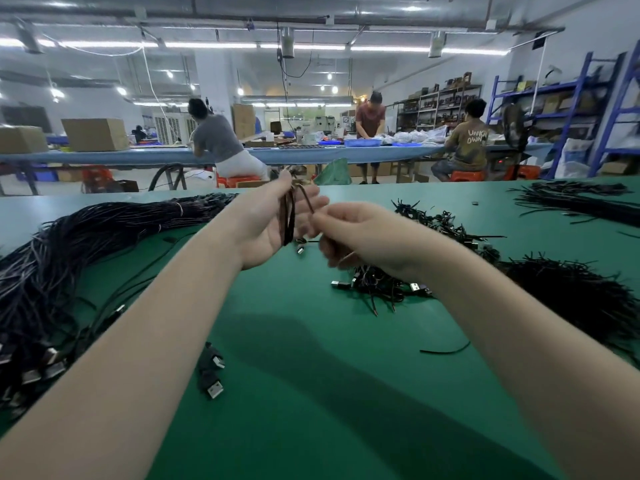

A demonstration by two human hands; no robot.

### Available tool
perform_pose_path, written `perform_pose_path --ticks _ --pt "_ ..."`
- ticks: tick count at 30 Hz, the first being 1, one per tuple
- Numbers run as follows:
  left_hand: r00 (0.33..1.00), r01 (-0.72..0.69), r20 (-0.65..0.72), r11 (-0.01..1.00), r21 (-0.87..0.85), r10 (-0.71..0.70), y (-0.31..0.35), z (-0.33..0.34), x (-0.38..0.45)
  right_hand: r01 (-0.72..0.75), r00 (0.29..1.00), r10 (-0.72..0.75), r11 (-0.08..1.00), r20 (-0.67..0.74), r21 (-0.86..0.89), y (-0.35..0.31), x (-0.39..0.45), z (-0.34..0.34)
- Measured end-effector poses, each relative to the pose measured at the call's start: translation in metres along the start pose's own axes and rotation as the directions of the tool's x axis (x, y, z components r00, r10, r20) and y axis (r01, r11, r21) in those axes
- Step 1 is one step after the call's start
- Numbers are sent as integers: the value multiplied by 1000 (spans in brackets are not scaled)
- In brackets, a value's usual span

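Holding a looped cable [288, 216] above the green table [277, 341], the left hand [270, 223] lies palm-up near the centre of the view. Its thumb and fingers are curled round the upper end of the loop. The long axis of the loop runs from 12 o'clock to 6 o'clock across the palm. A metal plug [300, 250] hangs off the lower end, just past the heel of the palm, pointing toward 6 o'clock. One strand leaves the top of the loop and slants toward 4 o'clock to the right hand [360, 237], which pinches it at the fingertips. This hand is blurred, so exact finger positions cannot be read. It sits just beside the left hand, at its 3 o'clock. A large cable bundle [104, 244] lies on the table at 9 o'clock. A pile of short cables [381, 285] lies below the right hand. Two loose USB plugs [212, 374] lie at 7 o'clock, well apart from both hands. A heap of black strips [571, 299] lies at 3 o'clock.
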State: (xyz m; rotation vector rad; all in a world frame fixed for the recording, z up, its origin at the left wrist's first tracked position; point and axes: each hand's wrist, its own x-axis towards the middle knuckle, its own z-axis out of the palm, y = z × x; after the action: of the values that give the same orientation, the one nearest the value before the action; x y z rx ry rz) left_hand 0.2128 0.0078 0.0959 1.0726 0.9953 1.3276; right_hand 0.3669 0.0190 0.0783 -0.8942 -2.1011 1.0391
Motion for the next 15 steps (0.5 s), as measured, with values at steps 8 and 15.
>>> perform_pose_path --ticks 8,15 --pt "994 -96 17 958 -270 105 0 7 -4 -98 986 94 995 136 25 37 -1 8" --pt "973 81 227 980 -183 -38 -30 12 2 -264 963 254 812 92 521 38 8 2"
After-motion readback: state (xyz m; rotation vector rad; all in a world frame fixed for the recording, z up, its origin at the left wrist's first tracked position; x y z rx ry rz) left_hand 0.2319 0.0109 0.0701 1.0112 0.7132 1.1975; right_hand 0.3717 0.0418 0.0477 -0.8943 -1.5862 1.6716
